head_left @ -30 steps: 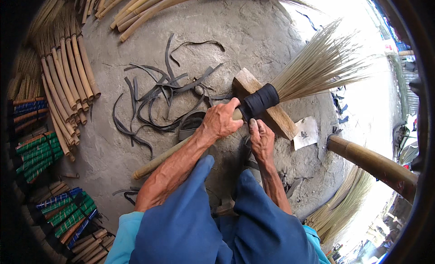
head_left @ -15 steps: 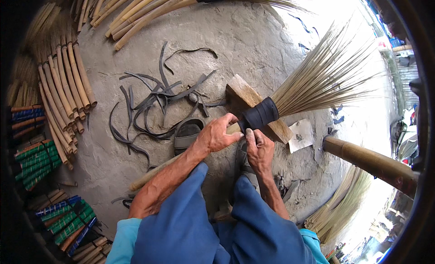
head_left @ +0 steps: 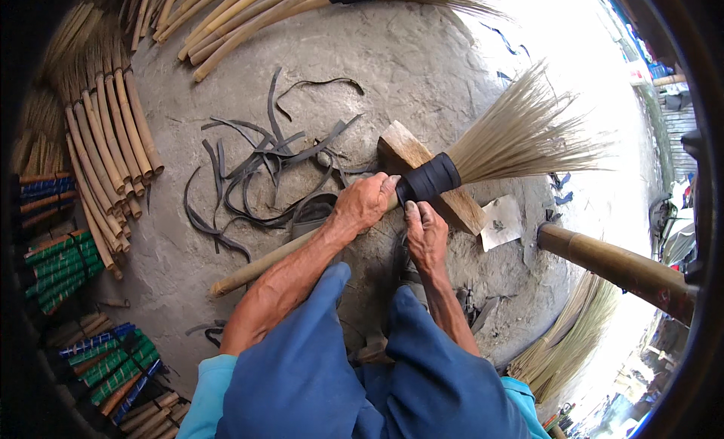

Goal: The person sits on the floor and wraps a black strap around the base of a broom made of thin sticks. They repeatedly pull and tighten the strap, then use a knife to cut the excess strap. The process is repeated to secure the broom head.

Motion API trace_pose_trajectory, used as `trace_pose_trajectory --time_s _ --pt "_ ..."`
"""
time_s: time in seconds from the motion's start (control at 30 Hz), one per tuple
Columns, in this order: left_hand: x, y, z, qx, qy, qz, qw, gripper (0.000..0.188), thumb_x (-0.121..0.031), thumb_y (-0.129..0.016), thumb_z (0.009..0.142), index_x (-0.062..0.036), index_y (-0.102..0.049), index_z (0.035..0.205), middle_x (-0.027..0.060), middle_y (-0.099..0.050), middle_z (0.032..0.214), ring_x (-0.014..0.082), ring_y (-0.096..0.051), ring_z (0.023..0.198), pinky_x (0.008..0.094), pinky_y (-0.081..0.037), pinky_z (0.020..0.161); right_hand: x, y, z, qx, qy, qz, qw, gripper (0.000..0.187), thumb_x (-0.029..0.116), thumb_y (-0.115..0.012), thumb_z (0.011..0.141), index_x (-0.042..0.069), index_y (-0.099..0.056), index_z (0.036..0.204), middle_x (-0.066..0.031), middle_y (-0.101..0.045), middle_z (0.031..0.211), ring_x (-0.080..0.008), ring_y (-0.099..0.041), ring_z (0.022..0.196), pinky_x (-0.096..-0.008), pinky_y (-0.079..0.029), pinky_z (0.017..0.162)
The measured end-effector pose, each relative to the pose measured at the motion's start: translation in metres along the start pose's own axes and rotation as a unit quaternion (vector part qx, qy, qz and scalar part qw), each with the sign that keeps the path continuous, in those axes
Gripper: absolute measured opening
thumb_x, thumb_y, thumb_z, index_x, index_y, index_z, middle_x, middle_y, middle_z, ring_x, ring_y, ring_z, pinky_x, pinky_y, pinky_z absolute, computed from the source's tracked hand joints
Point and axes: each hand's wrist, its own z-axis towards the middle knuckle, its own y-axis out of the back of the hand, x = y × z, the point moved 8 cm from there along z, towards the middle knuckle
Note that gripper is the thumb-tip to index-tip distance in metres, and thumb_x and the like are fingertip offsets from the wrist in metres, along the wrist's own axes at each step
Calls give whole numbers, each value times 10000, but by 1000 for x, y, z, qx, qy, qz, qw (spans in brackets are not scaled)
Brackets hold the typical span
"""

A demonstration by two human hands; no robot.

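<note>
A broom with a bamboo handle (head_left: 253, 271) and a fan of fine straw bristles (head_left: 520, 130) lies slantwise before me. A wide black strip binding (head_left: 431, 178) wraps its neck, which rests across a wooden block (head_left: 469, 213). My left hand (head_left: 365, 201) is closed around the handle just below the binding. At the binding's lower edge, my right hand (head_left: 427, 234) is closed with the thumb pressed against the black strip; what lies under its fingers is partly hidden. The handle runs down to the left, beneath my left forearm.
Loose black strips (head_left: 260, 164) lie tangled on the rough grey floor beyond my left arm. Bamboo-handled brooms (head_left: 113, 130) are piled at left, near green-wrapped bundles (head_left: 64, 262). A thick bamboo pole (head_left: 611, 265) juts in at right, above a straw bundle (head_left: 566, 333).
The broom has turned, and its bristle fan looks narrower and lower. Both hands have shifted slightly up and left; the right thumb now presses nearer the binding.
</note>
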Motion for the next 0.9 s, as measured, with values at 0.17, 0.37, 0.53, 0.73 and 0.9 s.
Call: trace_pose_trajectory --time_s 0.17,0.37,0.53,0.73,0.9 --pt "-13 3 -9 -46 38 57 997 510 -530 -427 1180 -78 -640 1079 321 -718 933 604 -679 936 684 -506 780 9 -5 12 -11 56 -81 995 342 291 -689 1109 -4 -646 941 -164 -564 750 -199 -563 673 -415 -495 665" --pt "2 3 -4 -101 48 32 993 487 -483 -458 1185 -32 -610 1081 312 -721 950 585 -676 974 670 -505 802 -12 -14 2 88 -127 200 968 328 300 -669 1124 16 -678 961 10 -570 769 -122 -534 727 -341 -449 656" --pt "22 -2 7 -63 55 -23 996 484 -480 -501 1178 -22 -591 1049 305 -708 928 578 -678 967 639 -508 780 -8 -10 -3 69 -79 154 982 346 331 -667 1139 69 -640 915 65 -510 813 -49 -419 727 -274 -356 634" --pt "-11 13 0 -77 13 48 996 492 -516 -496 1171 -40 -573 1072 301 -709 866 589 -688 876 673 -497 728 -6 -12 15 23 -21 66 997 386 287 -692 1119 -12 -603 890 -93 -533 717 -149 -473 700 -380 -455 655" --pt "-25 -7 -23 -46 11 31 998 527 -559 -483 1162 -48 -569 1065 322 -699 811 583 -695 788 672 -509 667 -7 2 -5 26 -52 84 995 358 284 -677 1126 -12 -634 929 -65 -552 751 -132 -492 739 -355 -471 684"
